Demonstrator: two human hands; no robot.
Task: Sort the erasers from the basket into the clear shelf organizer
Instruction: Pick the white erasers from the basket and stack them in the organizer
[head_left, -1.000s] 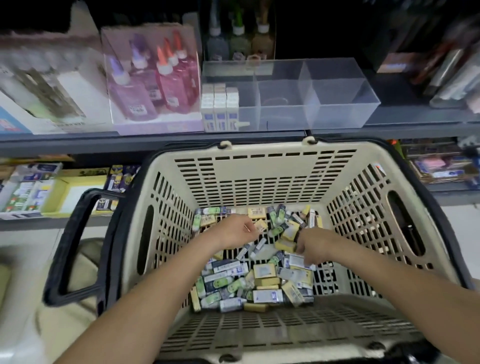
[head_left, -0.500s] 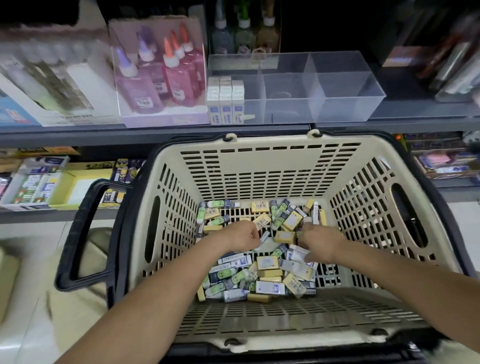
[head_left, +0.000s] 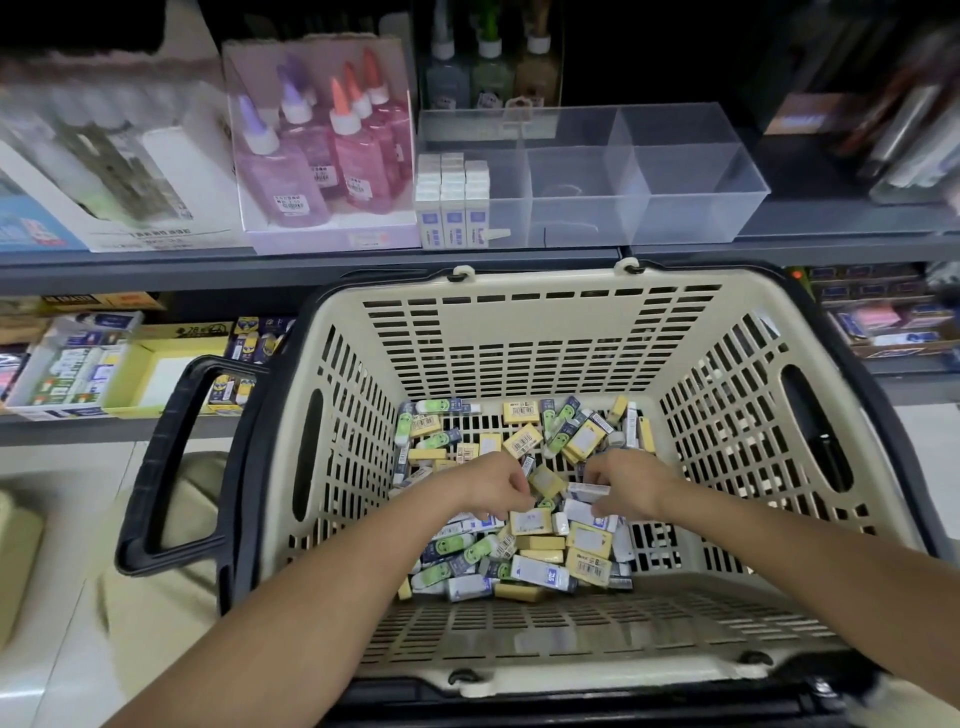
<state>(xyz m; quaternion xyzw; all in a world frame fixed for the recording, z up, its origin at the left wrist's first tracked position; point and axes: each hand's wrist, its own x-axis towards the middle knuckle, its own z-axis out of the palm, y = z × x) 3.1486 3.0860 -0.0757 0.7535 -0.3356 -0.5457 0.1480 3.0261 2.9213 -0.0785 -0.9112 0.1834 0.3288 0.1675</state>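
Cream basket (head_left: 540, 332) of erasers (head_left: 524, 566); left hand (head_left: 493, 488) curled into the pile, grip unclear; right hand (head_left: 631, 488) pinching a white eraser (head_left: 589, 489); clear organizer (head_left: 675, 171) on grey shelf (head_left: 156, 270) beyond.

Both forearms are bare, coming in from the bottom corners and converging toward centre. Left hand (head_left: 496, 486) is palm down, knuckles up, fingers curled under; can't tell if it grips anything. Right hand (head_left: 631, 486) is near it, not touching, with fingers curled and thumb below, pinching a white eraser (head_left: 589, 489) that sticks out toward the left hand. Hands roughly level.
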